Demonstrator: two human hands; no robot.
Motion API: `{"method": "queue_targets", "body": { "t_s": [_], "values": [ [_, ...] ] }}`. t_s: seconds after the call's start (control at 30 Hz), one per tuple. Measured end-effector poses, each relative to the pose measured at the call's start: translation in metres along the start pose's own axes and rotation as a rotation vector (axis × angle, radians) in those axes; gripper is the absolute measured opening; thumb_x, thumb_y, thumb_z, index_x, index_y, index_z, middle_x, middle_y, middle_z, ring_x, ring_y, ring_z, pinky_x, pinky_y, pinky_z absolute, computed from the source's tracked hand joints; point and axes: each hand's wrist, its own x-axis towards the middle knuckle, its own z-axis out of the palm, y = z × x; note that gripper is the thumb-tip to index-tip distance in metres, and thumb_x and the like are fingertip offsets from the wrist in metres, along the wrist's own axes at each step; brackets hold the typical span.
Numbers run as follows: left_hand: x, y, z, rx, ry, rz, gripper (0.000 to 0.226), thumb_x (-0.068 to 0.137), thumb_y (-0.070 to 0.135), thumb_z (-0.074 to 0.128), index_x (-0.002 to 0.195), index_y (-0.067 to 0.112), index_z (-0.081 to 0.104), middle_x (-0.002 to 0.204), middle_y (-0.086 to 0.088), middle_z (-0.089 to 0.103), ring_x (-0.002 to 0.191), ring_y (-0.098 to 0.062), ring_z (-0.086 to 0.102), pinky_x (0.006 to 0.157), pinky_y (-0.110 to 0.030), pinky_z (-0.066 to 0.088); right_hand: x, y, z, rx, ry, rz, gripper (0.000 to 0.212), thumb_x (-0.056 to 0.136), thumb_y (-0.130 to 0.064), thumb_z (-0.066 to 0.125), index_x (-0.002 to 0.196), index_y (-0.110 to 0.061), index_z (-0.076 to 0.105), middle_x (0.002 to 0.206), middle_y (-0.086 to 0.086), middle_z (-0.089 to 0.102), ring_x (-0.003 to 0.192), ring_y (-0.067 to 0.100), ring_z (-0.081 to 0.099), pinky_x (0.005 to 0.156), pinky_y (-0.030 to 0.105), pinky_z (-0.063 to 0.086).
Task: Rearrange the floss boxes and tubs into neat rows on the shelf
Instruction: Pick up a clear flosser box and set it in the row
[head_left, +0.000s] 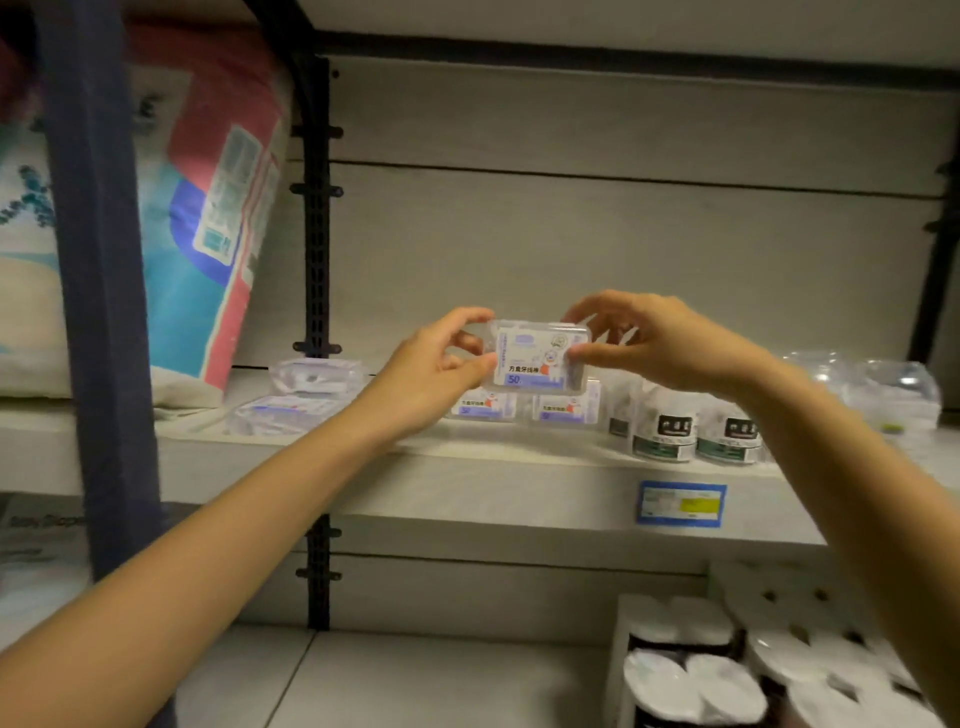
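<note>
Both hands hold one clear floss box (537, 356) with a white and blue label above the shelf (467, 483). My left hand (436, 364) pinches its left end and my right hand (649, 343) pinches its right end. Directly below it, two matching floss boxes (566, 408) stand side by side on the shelf. Two more floss boxes (291, 397) lie flat and stacked at the left. Round white floss tubs (665, 428) with dark labels stand to the right of the boxes.
Clear plastic packs (893, 392) sit at the shelf's far right. A blue price tag (680, 504) is on the shelf edge. A large soft package (208, 208) leans at the left beyond a black upright (317, 234). Paper rolls (727, 660) fill the lower right.
</note>
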Motion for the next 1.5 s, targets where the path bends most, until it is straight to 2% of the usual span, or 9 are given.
{"method": "queue_targets", "body": {
  "t_s": [0.17, 0.33, 0.77, 0.9, 1.0, 1.13, 1.27, 1.37, 1.5],
  "values": [
    [0.018, -0.007, 0.030, 0.125, -0.066, -0.067, 0.031, 0.088, 0.014, 0.059, 0.118, 0.017, 0.053, 0.090, -0.002, 0.063, 0.084, -0.018, 0.059, 0.070, -0.016, 0.047, 0.008, 0.029, 0.003, -0.233, -0.130, 0.021, 0.039, 0.083, -0.042, 0.060, 0.117, -0.022, 0.057, 0.114, -0.003, 0.065, 0.097, 0.015, 0.058, 0.088, 0.036, 0.049],
    [0.020, -0.017, 0.045, 0.227, -0.184, -0.148, 0.028, 0.087, 0.016, 0.060, 0.115, 0.017, 0.054, 0.106, -0.012, 0.070, 0.091, -0.020, 0.063, 0.084, -0.030, 0.048, 0.015, 0.035, 0.009, -0.494, -0.263, -0.012, 0.039, 0.085, -0.050, 0.055, 0.117, -0.028, 0.060, 0.117, -0.010, 0.064, 0.107, 0.014, 0.056, 0.098, 0.035, 0.036],
    [0.039, -0.012, 0.059, 0.693, -0.116, 0.007, 0.044, 0.085, 0.032, 0.062, 0.127, 0.019, 0.057, 0.118, -0.005, 0.052, 0.105, -0.020, 0.052, 0.082, -0.022, 0.036, 0.023, 0.030, 0.018, -0.591, -0.065, -0.049, 0.025, 0.078, -0.039, 0.068, 0.100, -0.030, 0.068, 0.106, -0.006, 0.069, 0.101, 0.018, 0.060, 0.093, 0.034, 0.033],
    [0.035, -0.009, 0.058, 0.767, -0.138, 0.018, 0.043, 0.088, 0.037, 0.056, 0.127, 0.019, 0.056, 0.116, -0.004, 0.052, 0.105, -0.020, 0.051, 0.088, -0.031, 0.043, 0.022, 0.029, 0.018, -0.597, -0.061, -0.039, 0.030, 0.080, -0.042, 0.065, 0.107, -0.029, 0.066, 0.111, -0.006, 0.067, 0.105, 0.018, 0.059, 0.095, 0.034, 0.033],
    [0.024, -0.003, 0.041, 0.802, -0.002, 0.071, 0.037, 0.091, 0.037, 0.051, 0.123, 0.020, 0.056, 0.109, 0.002, 0.054, 0.094, -0.016, 0.050, 0.084, -0.033, 0.045, 0.021, 0.020, 0.018, -0.482, 0.159, -0.098, 0.025, 0.086, -0.041, 0.057, 0.107, -0.029, 0.065, 0.106, -0.009, 0.068, 0.101, 0.018, 0.061, 0.089, 0.034, 0.040],
    [0.002, 0.005, -0.012, 0.668, 0.316, 0.141, 0.014, 0.088, 0.023, 0.057, 0.086, 0.017, 0.069, 0.075, 0.009, 0.058, 0.068, -0.015, 0.050, 0.070, -0.031, 0.046, 0.022, -0.009, 0.027, 0.084, 0.376, -0.087, 0.015, 0.086, -0.032, 0.059, 0.088, -0.024, 0.071, 0.077, -0.009, 0.069, 0.078, 0.014, 0.065, 0.076, 0.035, 0.053],
    [-0.018, -0.009, -0.069, 0.548, 0.403, -0.036, 0.016, 0.091, 0.017, 0.052, 0.082, 0.009, 0.063, 0.084, -0.002, 0.060, 0.071, -0.012, 0.051, 0.063, -0.012, 0.037, 0.032, -0.043, 0.056, 0.394, 0.202, -0.006, 0.011, 0.086, -0.024, 0.061, 0.082, -0.019, 0.070, 0.070, -0.007, 0.069, 0.062, 0.004, 0.064, 0.067, 0.022, 0.053],
    [-0.027, -0.030, -0.102, 0.371, 0.383, -0.243, 0.015, 0.092, 0.020, 0.049, 0.096, 0.013, 0.061, 0.104, -0.004, 0.060, 0.090, -0.014, 0.054, 0.080, -0.021, 0.038, 0.046, -0.062, 0.083, 0.463, 0.005, 0.078, 0.014, 0.088, -0.023, 0.058, 0.088, -0.015, 0.070, 0.080, 0.000, 0.071, 0.064, 0.005, 0.063, 0.072, 0.030, 0.055],
    [-0.028, -0.051, -0.128, 0.136, 0.383, -0.425, 0.031, 0.094, 0.022, 0.047, 0.121, 0.011, 0.055, 0.125, -0.006, 0.054, 0.117, -0.022, 0.049, 0.101, -0.033, 0.036, 0.077, -0.087, 0.111, 0.497, -0.119, 0.195, 0.036, 0.089, -0.037, 0.055, 0.102, -0.006, 0.068, 0.101, 0.010, 0.070, 0.090, 0.024, 0.066, 0.089, 0.042, 0.054]
  ]
}}
